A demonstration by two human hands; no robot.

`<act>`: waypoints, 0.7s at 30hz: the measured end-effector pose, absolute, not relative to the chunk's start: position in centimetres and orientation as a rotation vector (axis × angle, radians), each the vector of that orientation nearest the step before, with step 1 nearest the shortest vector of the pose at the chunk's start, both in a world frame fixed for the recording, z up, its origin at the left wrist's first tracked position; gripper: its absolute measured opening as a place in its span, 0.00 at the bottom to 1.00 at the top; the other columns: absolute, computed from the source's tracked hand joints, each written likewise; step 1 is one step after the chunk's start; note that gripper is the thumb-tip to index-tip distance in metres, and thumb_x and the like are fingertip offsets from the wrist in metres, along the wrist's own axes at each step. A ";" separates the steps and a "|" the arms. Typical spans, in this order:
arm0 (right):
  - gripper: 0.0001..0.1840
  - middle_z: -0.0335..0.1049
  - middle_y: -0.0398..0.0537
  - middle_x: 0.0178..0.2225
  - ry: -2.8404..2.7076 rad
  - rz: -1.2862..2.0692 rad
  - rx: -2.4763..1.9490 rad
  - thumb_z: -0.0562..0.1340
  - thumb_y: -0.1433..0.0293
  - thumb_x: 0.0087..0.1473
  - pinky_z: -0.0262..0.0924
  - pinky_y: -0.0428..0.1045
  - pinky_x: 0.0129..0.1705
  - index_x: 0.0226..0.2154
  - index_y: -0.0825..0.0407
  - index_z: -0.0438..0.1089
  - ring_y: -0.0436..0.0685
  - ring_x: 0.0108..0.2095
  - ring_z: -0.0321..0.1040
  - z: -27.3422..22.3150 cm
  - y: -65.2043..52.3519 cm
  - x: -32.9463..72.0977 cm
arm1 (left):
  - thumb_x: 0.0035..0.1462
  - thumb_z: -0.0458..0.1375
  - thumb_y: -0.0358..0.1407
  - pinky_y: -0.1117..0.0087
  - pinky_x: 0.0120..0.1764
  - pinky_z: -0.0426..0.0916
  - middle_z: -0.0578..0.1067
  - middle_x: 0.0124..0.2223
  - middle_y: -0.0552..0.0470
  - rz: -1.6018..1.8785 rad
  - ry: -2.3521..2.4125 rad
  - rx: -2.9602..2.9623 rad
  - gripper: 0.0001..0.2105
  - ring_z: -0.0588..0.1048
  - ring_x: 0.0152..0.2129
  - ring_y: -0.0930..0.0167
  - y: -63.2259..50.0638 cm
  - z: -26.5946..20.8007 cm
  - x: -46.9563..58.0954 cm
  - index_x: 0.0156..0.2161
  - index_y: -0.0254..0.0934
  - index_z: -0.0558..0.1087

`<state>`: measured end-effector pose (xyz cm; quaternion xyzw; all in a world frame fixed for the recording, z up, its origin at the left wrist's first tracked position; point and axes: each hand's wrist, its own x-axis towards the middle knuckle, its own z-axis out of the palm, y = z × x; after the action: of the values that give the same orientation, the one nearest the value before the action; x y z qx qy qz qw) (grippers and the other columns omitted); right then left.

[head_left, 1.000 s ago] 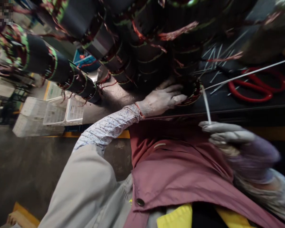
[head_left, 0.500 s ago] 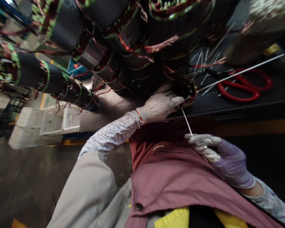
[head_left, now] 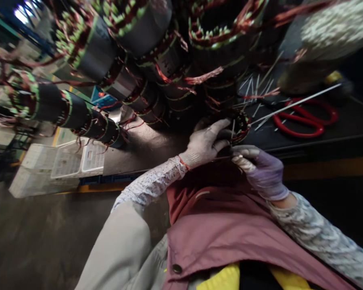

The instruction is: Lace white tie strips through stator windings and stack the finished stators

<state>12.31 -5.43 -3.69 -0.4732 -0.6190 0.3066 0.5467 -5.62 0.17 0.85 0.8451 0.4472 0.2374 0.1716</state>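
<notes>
A motor stator with copper windings lies on the bench edge, its open end towards me. My left hand, in a pale knitted glove, grips its near side, thumb and forefinger parted at the rim. A short white length of cord stands up inside the opening. Just below the rim, my right hand, in a purple and white glove, has its fingertips pinched together on the white cord, mostly hidden there. Another long white strand stretches rightwards from the stator across red-handled scissors.
Several stacked stators with copper leads rise behind and to the left. Loose white strands lie by the scissors. A bundle of white pieces is at upper right. White plastic crates stand lower left.
My right hand has moved up and left, bringing the cord to the stator's rim. My left thumb and forefinger have shifted, and a white cord end now shows inside the opening.
</notes>
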 end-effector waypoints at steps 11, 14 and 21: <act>0.08 0.74 0.44 0.28 -1.737 0.449 -1.220 0.64 0.64 0.57 0.64 0.47 0.32 0.29 0.49 0.72 0.53 0.30 0.72 -0.1 -4.5 13.0 | 0.68 0.51 0.36 0.69 0.49 0.73 0.83 0.41 0.53 0.918 1.083 2.692 0.14 0.79 0.46 0.73 0.3 -1.3 -5.2 0.47 0.43 0.79; 0.10 0.73 0.44 0.26 -1.796 0.465 -1.205 0.63 0.62 0.57 0.62 0.48 0.30 0.27 0.49 0.71 0.53 0.28 0.70 -0.1 -4.1 13.0 | 0.68 0.50 0.34 0.66 0.53 0.71 0.82 0.44 0.52 0.734 1.150 2.723 0.14 0.78 0.48 0.73 0.1 -0.6 -5.2 0.49 0.44 0.78; 0.16 0.74 0.47 0.27 -1.783 0.541 -1.387 0.60 0.55 0.58 0.61 0.49 0.31 0.28 0.48 0.72 0.55 0.29 0.70 -0.3 -4.2 12.7 | 0.67 0.50 0.34 0.65 0.57 0.68 0.81 0.48 0.54 0.543 1.197 2.684 0.16 0.76 0.52 0.73 -0.2 0.7 -5.1 0.52 0.46 0.77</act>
<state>12.74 -4.23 -0.28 -0.5477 -0.7041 0.2137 0.3982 -5.10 -0.21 0.65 0.8955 0.3993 0.1811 0.0763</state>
